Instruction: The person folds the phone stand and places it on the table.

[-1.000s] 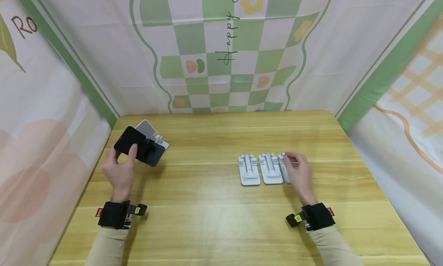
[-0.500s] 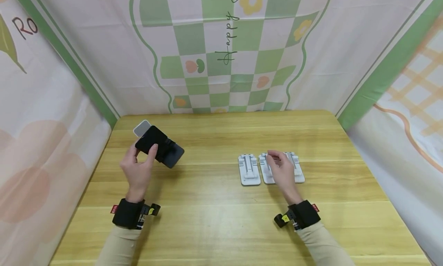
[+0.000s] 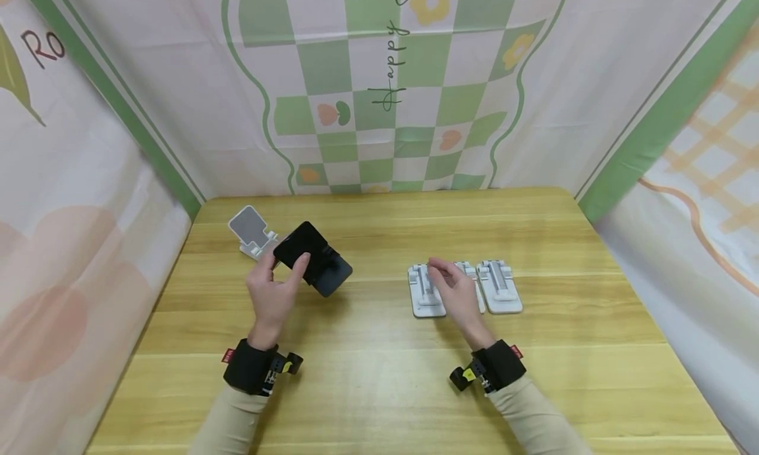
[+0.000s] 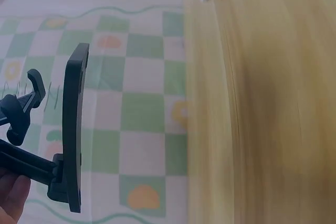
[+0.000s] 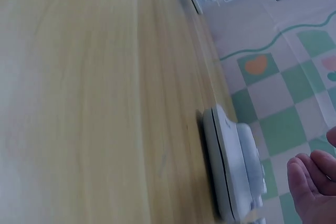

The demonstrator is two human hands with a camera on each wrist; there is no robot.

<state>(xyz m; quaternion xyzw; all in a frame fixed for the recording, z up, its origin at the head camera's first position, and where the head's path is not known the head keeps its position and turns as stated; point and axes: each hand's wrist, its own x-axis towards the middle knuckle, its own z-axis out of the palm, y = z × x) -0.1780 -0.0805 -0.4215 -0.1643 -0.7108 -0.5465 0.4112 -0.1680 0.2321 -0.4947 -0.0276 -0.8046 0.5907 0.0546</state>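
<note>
In the head view my left hand [image 3: 271, 300] grips an unfolded black phone stand [image 3: 332, 274] in the air, thumb on the near side. The left wrist view shows this black stand [image 4: 72, 129] edge-on, raised over the table. My right hand [image 3: 458, 298] holds nothing; its fingers bend loosely above the row of folded white phone stands. Of these, the left stand [image 3: 425, 303] and the right stand [image 3: 501, 287] show well, while the hand partly hides the middle one. Behind my left hand stands an unfolded white phone stand [image 3: 248, 224], its base partly covered.
The wooden table [image 3: 379, 376] ends at a hanging cloth [image 3: 379, 139] with green checks at the back. More cloth hangs at both sides. Each wrist wears a black band with a small camera.
My left hand has carried the black phone stand to the right, uncovering the white one behind it. My right hand has moved left along the row from the right stand.
</note>
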